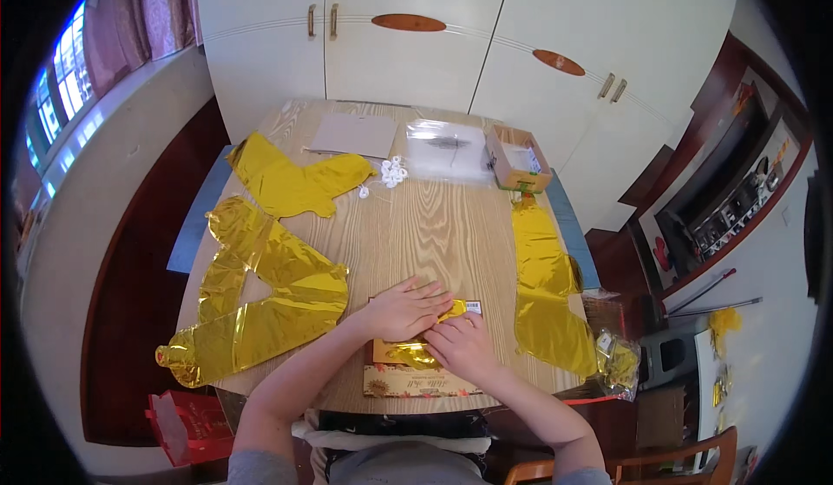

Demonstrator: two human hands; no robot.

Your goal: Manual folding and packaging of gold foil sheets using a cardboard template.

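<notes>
My left hand [408, 310] lies flat, fingers stretched out, over a folded piece of gold foil [418, 357] near the table's front edge. Close beside it, my right hand [464, 344] has its fingers bent and closed on the same foil; the fingertips are partly hidden. Beneath the foil is a printed card package [416, 383] with a leaf-patterned border. Flat gold foil balloons surround my hands: a large one with a hole in its middle [273, 290] at the left, a smaller one [291, 177] behind it, and a long one [547, 285] at the right.
Toward the back of the wood-grain table [425, 233] are a grey board [354, 134], a clear plastic sheet [449, 151], a small open cardboard box [519, 160] and several white rings [393, 173]. A red bag [191, 429] stands below the left edge. White cabinets [408, 60] rise behind the table.
</notes>
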